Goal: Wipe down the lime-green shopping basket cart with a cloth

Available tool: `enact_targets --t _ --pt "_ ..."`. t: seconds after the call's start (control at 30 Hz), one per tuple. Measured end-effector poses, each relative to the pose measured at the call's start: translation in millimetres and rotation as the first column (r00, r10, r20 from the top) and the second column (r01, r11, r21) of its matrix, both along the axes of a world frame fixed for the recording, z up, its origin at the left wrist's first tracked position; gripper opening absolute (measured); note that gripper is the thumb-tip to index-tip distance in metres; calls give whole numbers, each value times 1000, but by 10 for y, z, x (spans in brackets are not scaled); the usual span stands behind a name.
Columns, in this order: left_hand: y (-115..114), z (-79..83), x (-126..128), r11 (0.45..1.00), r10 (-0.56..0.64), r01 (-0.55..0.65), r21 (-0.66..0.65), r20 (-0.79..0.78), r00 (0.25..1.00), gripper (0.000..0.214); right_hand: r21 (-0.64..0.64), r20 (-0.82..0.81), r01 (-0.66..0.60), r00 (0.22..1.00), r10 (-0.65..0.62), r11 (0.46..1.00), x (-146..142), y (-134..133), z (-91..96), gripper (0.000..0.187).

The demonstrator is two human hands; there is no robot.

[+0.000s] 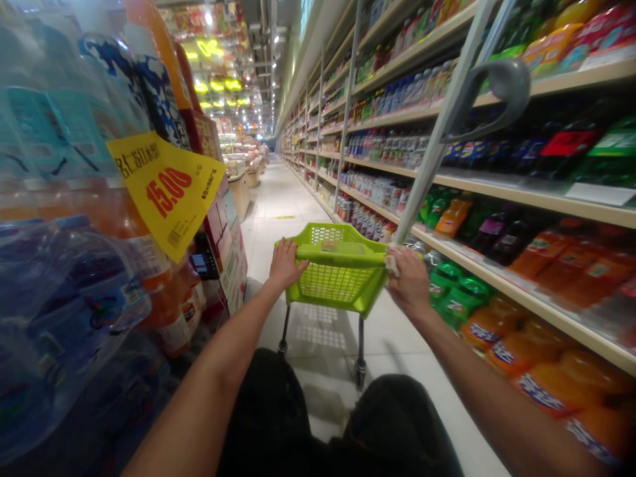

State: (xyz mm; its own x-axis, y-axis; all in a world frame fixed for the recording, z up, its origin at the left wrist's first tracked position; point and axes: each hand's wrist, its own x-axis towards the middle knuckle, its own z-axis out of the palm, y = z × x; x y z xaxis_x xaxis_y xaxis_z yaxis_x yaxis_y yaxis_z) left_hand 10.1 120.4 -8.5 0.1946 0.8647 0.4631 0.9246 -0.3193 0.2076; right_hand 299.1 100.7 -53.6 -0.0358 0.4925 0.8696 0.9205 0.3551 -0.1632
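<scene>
A lime-green plastic shopping cart point(322, 285) with mesh walls stands in front of my knees on thin dark legs with casters. Closed around the left end of its handle point(342, 250) is my left hand point(287, 264). At the handle's right end my right hand point(408, 278) is wrapped round the bar. Something small, whitish and crumpled point(392, 262) shows by that hand's fingers; I cannot tell what it is. The mesh of the near wall shows, but little of the basket's inside can be seen.
Shrink-wrapped bottle packs point(74, 278) stack up close on the left, with a yellow price sign point(169, 192) sticking out. Long drink shelves point(536, 245) line the right, a grey hook-shaped handle point(501, 93) jutting out. Orange soda bottles point(541, 371) stand low there. A tiled aisle point(271, 192) runs ahead.
</scene>
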Motion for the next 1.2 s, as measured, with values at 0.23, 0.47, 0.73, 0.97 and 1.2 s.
enact_targets --t 0.23,0.47,0.73,0.97,1.2 --pt "75 26 -5 999 -38 38 -9 -10 999 51 -1 82 -199 977 199 980 -773 120 114 35" --pt "130 -41 -55 993 -84 84 83 -8 996 46 -51 86 -109 990 113 993 -440 131 152 35" --pt "78 -126 -43 988 -68 76 135 -65 996 54 -54 112 -171 978 176 984 -879 191 254 34" --pt "-54 -92 15 989 -121 132 72 -133 984 58 -127 165 -180 966 199 976 -855 221 333 35" --pt "-115 -85 73 986 -151 156 53 -87 985 56 -123 22 -109 993 112 986 -663 182 261 43"
